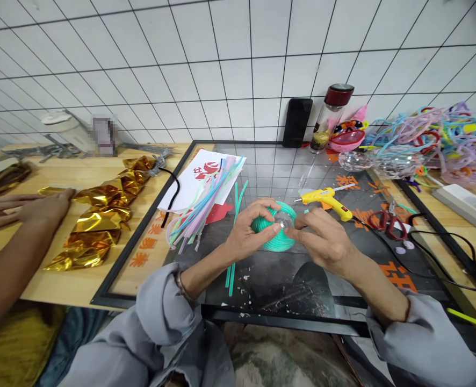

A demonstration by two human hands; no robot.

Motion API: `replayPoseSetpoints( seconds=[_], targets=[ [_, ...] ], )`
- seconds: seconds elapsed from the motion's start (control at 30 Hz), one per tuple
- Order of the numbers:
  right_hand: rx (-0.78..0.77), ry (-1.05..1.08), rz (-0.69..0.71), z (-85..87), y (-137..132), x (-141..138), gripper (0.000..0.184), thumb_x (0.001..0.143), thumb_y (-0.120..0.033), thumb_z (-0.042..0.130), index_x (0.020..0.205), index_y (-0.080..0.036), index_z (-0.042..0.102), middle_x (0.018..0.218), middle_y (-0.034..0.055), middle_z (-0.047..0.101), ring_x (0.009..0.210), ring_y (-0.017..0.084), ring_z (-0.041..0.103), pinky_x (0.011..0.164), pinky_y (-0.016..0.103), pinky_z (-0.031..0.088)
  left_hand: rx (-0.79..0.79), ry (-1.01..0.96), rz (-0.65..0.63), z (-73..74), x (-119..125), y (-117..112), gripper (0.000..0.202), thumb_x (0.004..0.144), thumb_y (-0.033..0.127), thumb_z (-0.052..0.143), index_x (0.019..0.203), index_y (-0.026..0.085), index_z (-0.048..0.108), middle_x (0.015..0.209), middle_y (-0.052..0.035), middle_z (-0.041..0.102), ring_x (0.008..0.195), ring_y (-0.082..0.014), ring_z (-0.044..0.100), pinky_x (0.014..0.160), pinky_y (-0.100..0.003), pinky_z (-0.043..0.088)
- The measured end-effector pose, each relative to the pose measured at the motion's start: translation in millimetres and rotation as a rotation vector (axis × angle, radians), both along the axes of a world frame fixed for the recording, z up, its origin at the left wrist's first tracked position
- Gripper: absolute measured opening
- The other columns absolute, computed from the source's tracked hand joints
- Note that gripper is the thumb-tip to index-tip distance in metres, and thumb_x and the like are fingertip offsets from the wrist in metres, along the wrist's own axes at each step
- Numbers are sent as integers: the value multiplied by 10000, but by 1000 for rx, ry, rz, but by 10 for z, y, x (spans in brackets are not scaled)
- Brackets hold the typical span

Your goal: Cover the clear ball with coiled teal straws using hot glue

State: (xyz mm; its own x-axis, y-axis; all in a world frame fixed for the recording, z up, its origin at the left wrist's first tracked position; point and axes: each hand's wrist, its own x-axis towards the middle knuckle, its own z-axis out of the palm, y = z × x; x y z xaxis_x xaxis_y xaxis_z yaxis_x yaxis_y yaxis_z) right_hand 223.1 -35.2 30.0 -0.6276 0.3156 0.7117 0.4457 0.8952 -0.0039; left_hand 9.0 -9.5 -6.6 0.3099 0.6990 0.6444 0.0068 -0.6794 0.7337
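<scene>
Before me is a round form wound with green strips [279, 244], with a clear plastic middle. My left hand [258, 223] is wrapped around its left side, thumb resting near the centre. At the right side of the form, the fingers of my right hand [322, 236] are pressed together close to the clear middle. What they pinch, if anything, is hidden; a small green bit shows at the fingertips. A yellow hot glue gun [329, 203] lies just beyond my right hand. Loose green strips [233, 258] lie left of the form, under my left forearm.
Pastel strips [206, 204] lie on a white paper sheet [185, 174]. Red scissors [389, 221] and the glue gun's black cable are at right. A phone [297, 122], a glass bottle [322, 126] and tangled strips [443, 134] stand behind. A co-worker's hands [40, 209] are beside gold foil [101, 215].
</scene>
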Motion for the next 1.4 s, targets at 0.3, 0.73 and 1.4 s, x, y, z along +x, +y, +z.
replayPoseSetpoints(
  seconds=[0.3, 0.73, 1.4],
  targets=[
    [-30, -23, -4, 36, -18, 12, 280, 863, 25, 502, 1047, -129, 645, 893, 97, 613, 801, 198, 488, 687, 339, 442, 141, 29, -52, -8, -42, 50, 133, 920, 262, 676, 967, 211, 563, 1157, -91, 657, 1182, -233, 630, 1036, -487, 509],
    [-38, 23, -67, -23, -16, 40, 271, 867, -50, 528, 1071, -180, 649, 941, 90, 640, 802, 202, 564, 685, 354, 454, 278, 131, -123, -71, -114, 165, 450, 786, 300, 822, 1132, 232, 542, 1255, -124, 633, 1230, -287, 608, 1082, -583, 461],
    [-253, 605, -196, -40, -30, 88, 424, 1010, -251, 439, 1409, -325, 565, 1185, 115, 577, 939, 245, 621, 828, 480, 548, 274, 133, -165, -28, -118, 194, 468, 772, 295, 844, 1131, 229, 552, 1270, -130, 626, 1256, -288, 601, 1079, -580, 475]
  ],
)
